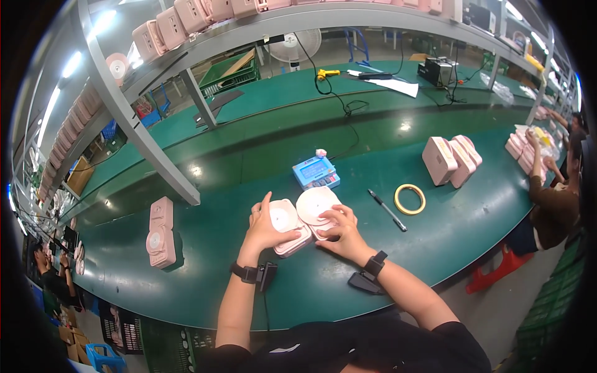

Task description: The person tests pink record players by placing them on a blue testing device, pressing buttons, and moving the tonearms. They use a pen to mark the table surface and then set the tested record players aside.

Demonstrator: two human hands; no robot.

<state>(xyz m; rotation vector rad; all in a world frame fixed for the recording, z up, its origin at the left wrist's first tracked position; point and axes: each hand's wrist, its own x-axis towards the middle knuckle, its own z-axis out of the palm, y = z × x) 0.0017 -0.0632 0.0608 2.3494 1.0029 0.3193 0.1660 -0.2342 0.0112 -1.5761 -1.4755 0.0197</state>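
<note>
Two pale pink box-shaped devices with round discs on top are side by side in front of me, touching or nearly so. My left hand (263,231) is closed round the left pink device (287,219), thumb along its near side. My right hand (344,235) grips the right pink device (318,205) by its near right edge, fingers bent over the rim of its disc. Their undersides are hidden, so I cannot tell whether they rest on the table. Just beyond them stands a small blue instrument (316,173) with a screen and buttons.
Pink devices stand at left (161,239) and right (449,163) on the green table (217,286). A pen (387,210) and a yellow tape roll (410,199) lie right of my hands. A grey post (140,140) rises at left. A co-worker (555,202) sits far right.
</note>
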